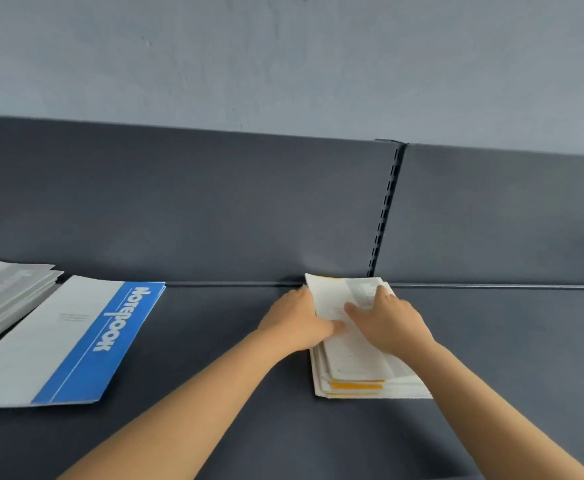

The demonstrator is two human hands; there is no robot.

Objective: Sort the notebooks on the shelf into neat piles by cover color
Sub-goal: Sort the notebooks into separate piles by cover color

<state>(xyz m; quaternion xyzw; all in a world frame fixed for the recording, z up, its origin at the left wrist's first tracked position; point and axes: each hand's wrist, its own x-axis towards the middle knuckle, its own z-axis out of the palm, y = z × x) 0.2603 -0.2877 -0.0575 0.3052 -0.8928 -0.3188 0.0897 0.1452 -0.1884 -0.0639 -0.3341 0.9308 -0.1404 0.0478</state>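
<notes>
Both hands are on the yellow pile, down at 4 o'clock on the dark shelf, its far end close to the back panel. The right grip lies released, fingers spread flat on the top cover and pressing down. The left grip sits against the pile's 9 o'clock edge with its thumb on the cover. Whether its fingers hook under, I cannot tell.

This looks like the squaring-up step. The lower books fan out toward 6 o'clock, yellow bands stepped one past the other. To do it well, keep the flat hand light so the covers can slide, nudge the side edge in, then tap the near ends flush.

The pile's long axis runs 12 to 6, leaning slightly toward 11 at the far end. The yellow bands show at the near end.

Over at 8 o'clock, well apart, lies the blue notebook, its long axis running 7 to 1. Beyond it, at 9 o'clock, sits the grey pile.
</notes>
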